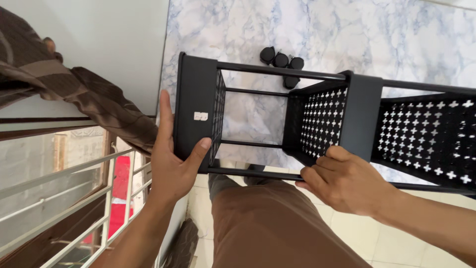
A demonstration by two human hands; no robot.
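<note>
Both hands (171, 164) (342, 183) gripping black shelf rack (198, 109)

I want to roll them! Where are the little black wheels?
In the head view, the black wheels lie on the marble floor, top centre, just beyond the black rack.

The black metal rack (277, 116) is cut off by the right edge, so its far tiers are not seen. Part of its near rail is hidden under the right hand (342, 183). The black caster wheels (282, 64) are partly blocked by the upper rail.
</note>
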